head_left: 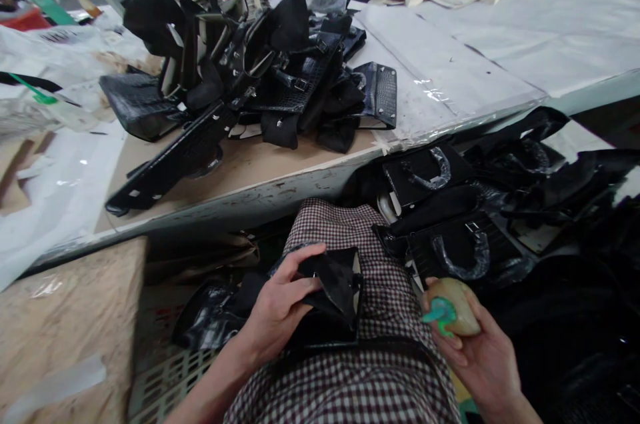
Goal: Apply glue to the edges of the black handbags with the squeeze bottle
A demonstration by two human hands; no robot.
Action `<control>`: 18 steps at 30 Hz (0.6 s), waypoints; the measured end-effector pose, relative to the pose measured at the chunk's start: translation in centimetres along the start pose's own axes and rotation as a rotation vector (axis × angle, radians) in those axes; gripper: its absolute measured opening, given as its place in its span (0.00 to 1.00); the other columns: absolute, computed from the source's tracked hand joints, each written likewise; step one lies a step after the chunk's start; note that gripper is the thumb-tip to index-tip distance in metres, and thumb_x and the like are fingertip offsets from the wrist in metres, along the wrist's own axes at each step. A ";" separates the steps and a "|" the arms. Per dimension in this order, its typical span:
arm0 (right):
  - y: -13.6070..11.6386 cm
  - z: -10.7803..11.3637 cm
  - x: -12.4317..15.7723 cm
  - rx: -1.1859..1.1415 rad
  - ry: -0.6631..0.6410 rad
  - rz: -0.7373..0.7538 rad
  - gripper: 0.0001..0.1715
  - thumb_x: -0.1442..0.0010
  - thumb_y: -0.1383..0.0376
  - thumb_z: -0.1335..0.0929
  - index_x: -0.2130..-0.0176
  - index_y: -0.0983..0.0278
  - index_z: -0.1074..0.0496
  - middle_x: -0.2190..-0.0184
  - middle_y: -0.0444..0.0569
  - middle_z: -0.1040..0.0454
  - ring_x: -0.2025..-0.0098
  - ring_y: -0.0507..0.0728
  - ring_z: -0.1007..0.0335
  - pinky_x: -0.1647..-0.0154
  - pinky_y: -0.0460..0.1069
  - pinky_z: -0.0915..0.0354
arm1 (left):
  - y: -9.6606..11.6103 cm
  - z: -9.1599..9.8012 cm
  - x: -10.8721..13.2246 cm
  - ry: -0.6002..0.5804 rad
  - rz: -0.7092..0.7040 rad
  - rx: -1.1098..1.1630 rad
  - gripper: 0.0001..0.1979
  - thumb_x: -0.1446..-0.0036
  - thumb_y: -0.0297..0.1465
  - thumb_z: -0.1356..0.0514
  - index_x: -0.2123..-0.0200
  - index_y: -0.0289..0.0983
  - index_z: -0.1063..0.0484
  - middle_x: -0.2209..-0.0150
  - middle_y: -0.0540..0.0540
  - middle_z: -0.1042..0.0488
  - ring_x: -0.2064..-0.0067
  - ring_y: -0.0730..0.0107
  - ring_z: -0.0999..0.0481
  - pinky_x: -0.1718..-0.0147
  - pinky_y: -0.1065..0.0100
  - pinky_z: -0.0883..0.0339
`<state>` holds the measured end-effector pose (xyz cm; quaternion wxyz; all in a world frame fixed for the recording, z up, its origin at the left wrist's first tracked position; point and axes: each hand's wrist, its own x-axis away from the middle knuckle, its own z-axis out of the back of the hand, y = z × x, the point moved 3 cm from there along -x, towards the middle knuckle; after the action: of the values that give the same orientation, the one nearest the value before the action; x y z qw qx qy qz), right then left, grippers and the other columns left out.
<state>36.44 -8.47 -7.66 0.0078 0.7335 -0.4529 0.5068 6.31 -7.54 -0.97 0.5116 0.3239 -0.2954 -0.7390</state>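
Observation:
On my lap, over a checked cloth, lies a black handbag piece (330, 324) with a folded flap. My left hand (283, 301) grips the flap of that piece between thumb and fingers. In my right hand (485, 351) is a squeeze glue bottle (463, 304), yellowish with a green nozzle pointing left toward the bag. The nozzle is apart from the bag. Part of the bag's far side is hidden by the left hand.
A heap of black handbag parts (300, 77) lies on the worktable (280, 187) ahead. More black handbags with wrapped handles (465, 261) are piled at my right. A plastic crate (167, 377) and a brown board (65, 331) stand at the left.

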 end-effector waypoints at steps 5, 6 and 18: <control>0.2 -1.0 0.2 -0.358 -0.124 -0.067 0.26 0.40 0.48 0.33 0.52 0.64 0.26 0.68 0.48 0.30 0.84 0.41 0.58 0.89 0.35 0.50 | -0.3 2.4 -1.6 0.012 0.095 -0.532 0.08 0.34 0.29 0.43 0.65 0.36 0.25 0.67 0.44 0.25 0.67 0.63 0.25 0.72 0.71 0.33; 0.2 -1.4 0.2 -0.350 -0.137 -0.061 0.27 0.40 0.47 0.33 0.52 0.64 0.26 0.67 0.49 0.29 0.84 0.41 0.56 0.88 0.36 0.48 | -0.4 3.0 -2.3 0.020 0.158 -0.504 0.10 0.34 0.31 0.42 0.68 0.36 0.26 0.73 0.47 0.27 0.71 0.65 0.27 0.74 0.72 0.36; -1.8 -8.8 1.0 -0.233 -0.191 0.143 0.29 0.43 0.39 0.36 0.57 0.55 0.22 0.62 0.50 0.21 0.69 0.57 0.27 0.80 0.48 0.34 | 0.1 4.9 -5.7 0.581 0.735 1.085 0.08 0.34 0.21 0.46 0.65 0.31 0.29 0.68 0.46 0.23 0.74 0.78 0.23 0.75 0.80 0.27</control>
<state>31.21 -3.95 -1.82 0.0137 0.7384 -0.5582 0.3781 4.08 -1.65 3.15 0.5521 0.5958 -0.5632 -0.1516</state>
